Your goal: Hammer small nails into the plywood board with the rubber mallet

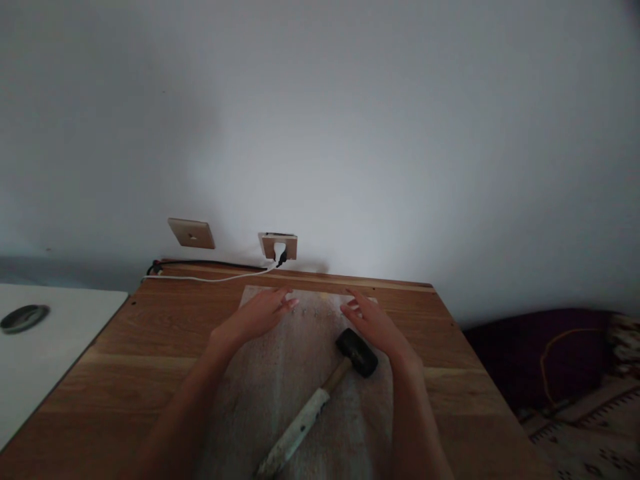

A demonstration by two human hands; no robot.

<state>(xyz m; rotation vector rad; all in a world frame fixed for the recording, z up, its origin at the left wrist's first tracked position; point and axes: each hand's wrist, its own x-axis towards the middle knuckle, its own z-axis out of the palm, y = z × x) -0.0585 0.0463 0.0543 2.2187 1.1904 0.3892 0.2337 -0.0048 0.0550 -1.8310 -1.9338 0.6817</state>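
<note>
Fingers (pixel 289 305) of both hands are standing loosely parted and a little bent, gripping nothing that shows.

Far left, a white surface (pixel 60 360) is carrying a dark oval thing (pixel 25 319), too blurred to name. Next to it, the wooden surface (pixel 150 340) is standing against a pale wall (pixel 350 133). On that wall, a wall plate (pixel 193 233) is sitting above the back left part of the wood. Below the plate, a black cable (pixel 215 263) and a white cable (pixel 210 279) are running along the back edge toward a socket (pixel 293 245), where a white plug (pixel 279 251) is sitting.

Left hand (pixel 260 315) is hovering at the far left part of a worn board (pixel 280 373), which is lying flat on the wood; whether the hand is touching it, cannot tell. Between the hands, a row of small nail-like points (pixel 305 311) is showing near the board's far edge. Mallet (pixel 334 377) is lying slantwise on the board between the forearms, its black head (pixel 357 352) pointing up toward the right, its pale handle (pixel 295 430) running to the lower left. Right hand (pixel 373 323) is hovering just beside that head, at the board's far right.

Farther right, beyond the wood, dark purple cloth (pixel 560 360) is lying near patterned cloth (pixel 595 433).
</note>
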